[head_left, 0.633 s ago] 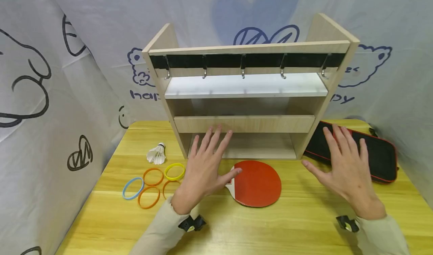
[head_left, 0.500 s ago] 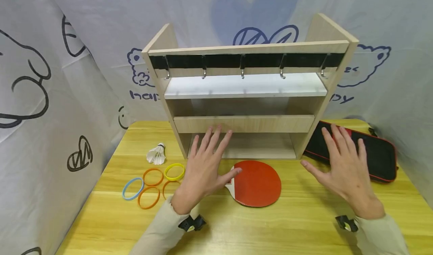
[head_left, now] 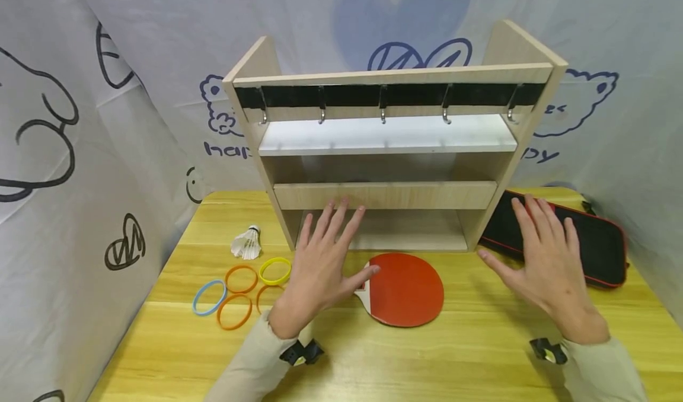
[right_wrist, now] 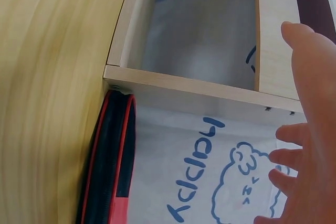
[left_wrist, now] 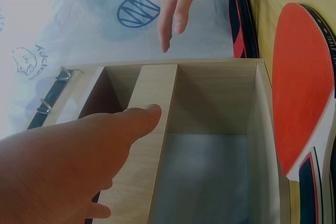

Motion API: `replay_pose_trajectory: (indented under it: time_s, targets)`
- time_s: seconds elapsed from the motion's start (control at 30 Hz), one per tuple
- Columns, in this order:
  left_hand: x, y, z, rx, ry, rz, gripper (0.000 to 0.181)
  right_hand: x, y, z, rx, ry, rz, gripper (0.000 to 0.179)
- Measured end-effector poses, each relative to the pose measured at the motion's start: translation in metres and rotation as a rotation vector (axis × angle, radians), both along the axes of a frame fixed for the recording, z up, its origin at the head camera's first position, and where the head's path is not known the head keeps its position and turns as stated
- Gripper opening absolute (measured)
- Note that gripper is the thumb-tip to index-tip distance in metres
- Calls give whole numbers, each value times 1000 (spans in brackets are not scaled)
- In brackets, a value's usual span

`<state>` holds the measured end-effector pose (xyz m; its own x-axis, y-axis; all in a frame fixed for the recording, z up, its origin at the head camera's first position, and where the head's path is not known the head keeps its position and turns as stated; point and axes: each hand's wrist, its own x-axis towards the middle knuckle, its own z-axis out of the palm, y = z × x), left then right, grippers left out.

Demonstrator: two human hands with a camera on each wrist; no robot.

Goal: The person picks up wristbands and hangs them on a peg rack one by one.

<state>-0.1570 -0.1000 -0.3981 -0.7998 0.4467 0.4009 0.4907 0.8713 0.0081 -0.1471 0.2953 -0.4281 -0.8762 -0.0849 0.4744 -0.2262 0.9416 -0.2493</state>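
My left hand [head_left: 320,265] hovers with spread fingers in front of the wooden shelf rack [head_left: 384,195], its thumb overlapping the handle of a red table tennis bat [head_left: 407,290] in the head view. Part of that white handle is hidden under the hand. My right hand [head_left: 552,268], fingers also spread and holding nothing, is raised at the right in front of a black zip case [head_left: 597,245] with red piping. In the left wrist view the bat [left_wrist: 302,87] lies flat on the table beside the rack. The right wrist view has the case [right_wrist: 107,166] next to the rack's side.
Left of the rack lie a white shuttlecock [head_left: 247,243] and several rubber wristbands: a yellow one [head_left: 263,271], a blue one [head_left: 195,298] and orange ones. Metal hooks [head_left: 383,116] hang from the black strip across the rack. Printed cloth [head_left: 160,46] surrounds the table [head_left: 427,360].
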Motion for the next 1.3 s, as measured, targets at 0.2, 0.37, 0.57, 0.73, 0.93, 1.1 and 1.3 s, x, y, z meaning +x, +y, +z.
replay_pose_trajectory:
  time_s: [0.2, 0.37, 0.57, 0.73, 0.93, 1.1, 1.3]
  targets:
    - [-2, -2, -1, 20, -3, -4, 103, -7, 0, -1, -48, 17, 23, 105]
    - [-2, -5, 1, 23, -15, 4, 103, -12, -2, -1, -123, 29, 65, 97]
    - [1, -12, 0, 27, -47, 11, 102, -15, -7, 1, -259, 36, 105, 94]
    - [0, -18, 0, 22, -74, 27, 101, -22, -10, 0, -331, 99, 131, 93]
    - [-2, -29, -2, 23, -83, 33, 98, -30, -17, 1, -442, 144, 165, 85]
    - [-4, -40, -6, 40, -64, 36, 93, -34, -23, 2, -444, 202, 164, 77]
    - [-6, -54, -13, 32, -24, 29, 82, -37, -27, 1, -468, 259, 165, 69]
